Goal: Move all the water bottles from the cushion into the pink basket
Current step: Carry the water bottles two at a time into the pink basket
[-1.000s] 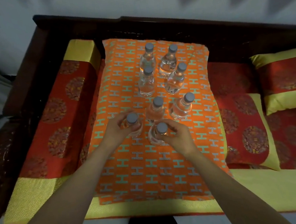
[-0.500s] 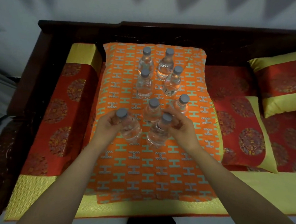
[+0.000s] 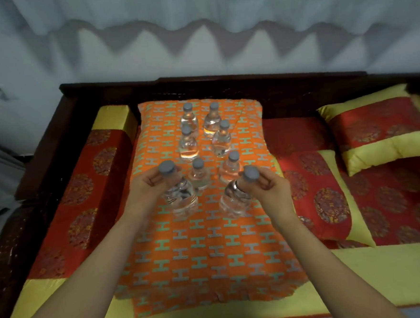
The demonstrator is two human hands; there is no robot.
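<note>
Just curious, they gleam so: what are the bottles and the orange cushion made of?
Bottles: likely clear plastic, glossy; the orange shows through them. Caps: matte grey, probably plastic. Orange cushion: woven cloth, it seems; soft, dull surface.

You worked in dim, warm light; scalloped shadows fell across the wall (image 3: 196, 48). The bottles (image 3: 189, 145) caught orange glints. Edges bowed from the wide lens, and the whole view was soft.
</note>
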